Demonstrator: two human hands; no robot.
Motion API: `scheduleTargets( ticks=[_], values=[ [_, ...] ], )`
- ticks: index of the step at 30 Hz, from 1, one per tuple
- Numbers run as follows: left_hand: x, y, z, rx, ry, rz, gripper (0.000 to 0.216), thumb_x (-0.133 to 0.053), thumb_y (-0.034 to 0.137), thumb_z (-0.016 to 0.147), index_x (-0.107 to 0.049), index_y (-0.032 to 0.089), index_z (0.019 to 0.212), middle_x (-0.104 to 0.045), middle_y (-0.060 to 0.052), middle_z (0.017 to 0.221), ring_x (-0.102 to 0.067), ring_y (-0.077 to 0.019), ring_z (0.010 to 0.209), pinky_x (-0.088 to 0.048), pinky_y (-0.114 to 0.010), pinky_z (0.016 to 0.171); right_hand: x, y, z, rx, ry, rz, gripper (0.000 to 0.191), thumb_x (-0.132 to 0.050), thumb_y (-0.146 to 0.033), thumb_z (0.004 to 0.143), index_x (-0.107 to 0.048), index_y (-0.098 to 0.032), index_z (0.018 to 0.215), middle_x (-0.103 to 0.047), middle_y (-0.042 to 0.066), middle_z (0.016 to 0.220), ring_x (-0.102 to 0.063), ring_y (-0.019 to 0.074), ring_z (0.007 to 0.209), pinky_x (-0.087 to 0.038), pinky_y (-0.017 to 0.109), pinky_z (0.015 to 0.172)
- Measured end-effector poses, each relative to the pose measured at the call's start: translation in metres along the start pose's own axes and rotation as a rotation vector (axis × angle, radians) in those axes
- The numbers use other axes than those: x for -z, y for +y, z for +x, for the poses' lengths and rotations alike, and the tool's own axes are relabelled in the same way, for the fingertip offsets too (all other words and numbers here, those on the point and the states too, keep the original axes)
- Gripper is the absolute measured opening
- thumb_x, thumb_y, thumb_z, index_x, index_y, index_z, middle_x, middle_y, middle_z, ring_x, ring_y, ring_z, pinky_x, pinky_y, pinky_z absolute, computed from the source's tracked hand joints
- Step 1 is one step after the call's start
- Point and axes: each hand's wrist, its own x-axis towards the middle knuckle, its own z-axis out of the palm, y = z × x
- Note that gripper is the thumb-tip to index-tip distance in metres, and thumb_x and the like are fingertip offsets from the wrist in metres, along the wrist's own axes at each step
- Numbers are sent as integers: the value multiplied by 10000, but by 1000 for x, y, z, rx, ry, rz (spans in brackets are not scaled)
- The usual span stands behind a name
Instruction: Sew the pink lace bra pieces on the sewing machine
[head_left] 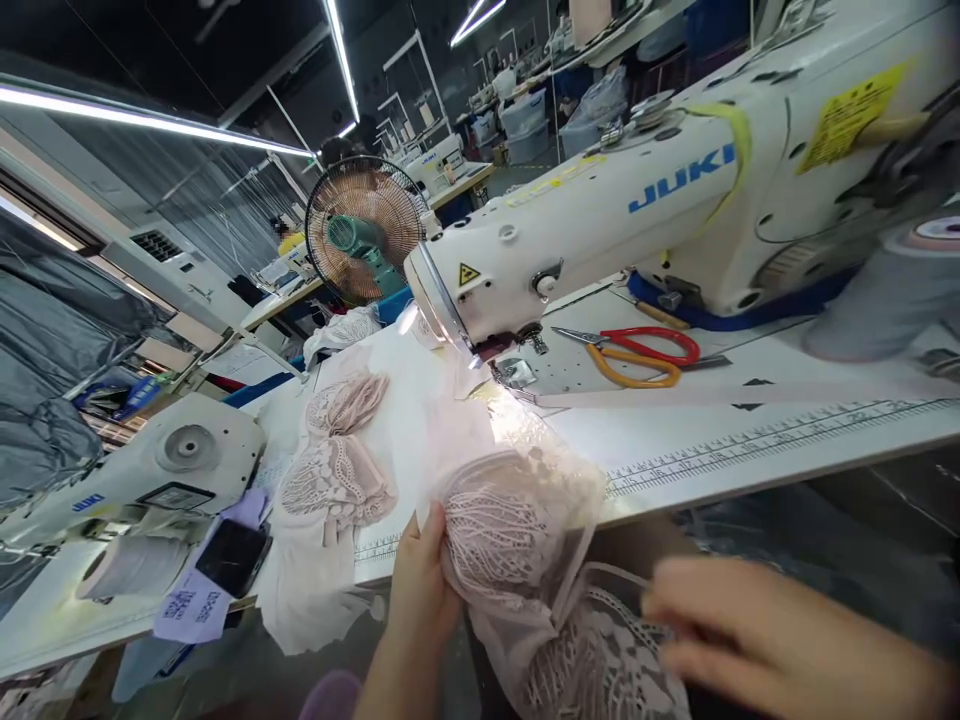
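A pale pink lace bra (502, 535) hangs over the table's front edge, with its upper part lying under the lit needle area of the sewing machine (480, 275). My left hand (424, 580) pinches the bra at the side of its upper cup, thumb on top. The lower cup droops below the edge, and a thin strap loops beside it. My right hand (750, 635) is at the lower right, close to the strap and lace; motion smears its curled fingers, so whether it grips anything is unclear.
Scissors (637, 355) with red and orange handles lie by the machine bed. More lace pieces (337, 460) rest to the left. A thread cone (870, 290) stands at right. Beyond are a fan (367, 230), a phone (232, 558) on paper and another machine (187, 450).
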Motion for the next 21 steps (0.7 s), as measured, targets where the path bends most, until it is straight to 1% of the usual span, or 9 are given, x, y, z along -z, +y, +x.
scheduleTargets(
  ticks=[2, 3, 4, 5, 7, 10, 13, 16, 21],
  values=[
    [-3, -7, -3, 14, -32, 16, 363, -758, 314, 705, -690, 153, 1023, -707, -110, 1016, -632, -270, 1030, -459, -399, 969, 24, -16, 29, -38, 141, 50, 372, -398, -547, 868, -615, -245, 872, -627, 52, 782, -571, 192, 675, -439, 315, 626],
    [-4, -10, -4, 19, -42, 26, 370, -765, 316, 694, -695, 151, 1018, -708, -114, 1012, -635, -272, 1024, -460, -396, 965, 33, -23, 44, -50, 220, 48, 408, -392, -551, 858, -593, -229, 1008, -629, 75, 911, -567, 188, 685, -451, 328, 652],
    [-5, -13, -5, 22, -47, 40, 380, -773, 317, 681, -700, 148, 1013, -710, -117, 1002, -636, -276, 1019, -459, -395, 963, 37, -28, 58, -54, 245, 37, 435, -412, -553, 834, -578, -205, 1036, -612, 104, 1021, -569, 184, 690, -459, 340, 674],
    [-5, -15, -6, 22, -52, 57, 395, -784, 323, 663, -705, 145, 1007, -712, -119, 989, -637, -280, 1014, -458, -396, 960, 39, -32, 71, -53, 220, 26, 409, -408, -538, 829, -583, -192, 960, -616, 110, 1007, -568, 183, 686, -458, 344, 683],
    [-3, -17, -6, 12, -67, 117, 422, -793, 348, 640, -712, 141, 998, -716, -120, 962, -633, -288, 1011, -453, -399, 957, 36, -35, 89, -45, 75, 64, 351, -375, -491, 840, -522, -205, 700, -619, 62, 745, -547, 168, 607, -438, 312, 609],
    [4, -12, -4, -12, -135, 346, 423, -750, 396, 682, -709, 144, 1019, -711, -113, 990, -615, -286, 1023, -434, -396, 959, 27, -33, 98, -75, -94, 253, 332, -390, -436, 832, -366, -221, 580, -450, -34, 494, -478, 122, 466, -369, 248, 481],
    [9, -3, 0, -43, -243, 690, 412, -650, 442, 776, -696, 140, 1053, -694, -101, 1049, -593, -286, 1033, -416, -392, 962, 27, -29, 95, -121, -155, 397, 319, -450, -439, 793, -345, -218, 589, -374, -67, 485, -416, 93, 424, -328, 226, 446],
    [3, 3, 7, -58, -370, 956, 428, -555, 468, 842, -691, 126, 1061, -694, -90, 1037, -591, -284, 1008, -424, -375, 939, 32, -26, 93, -131, -198, 417, 361, -460, -455, 773, -297, -218, 555, -278, -79, 482, -301, 76, 424, -248, 225, 432],
    [-18, 4, 15, -50, -524, 1093, 438, -471, 467, 891, -661, 142, 1115, -682, -70, 1043, -589, -264, 1002, -436, -335, 912, 37, -22, 99, -88, -247, 333, 369, -466, -412, 762, -266, -209, 529, -243, -66, 529, -247, 86, 502, -202, 248, 470]
  ],
)
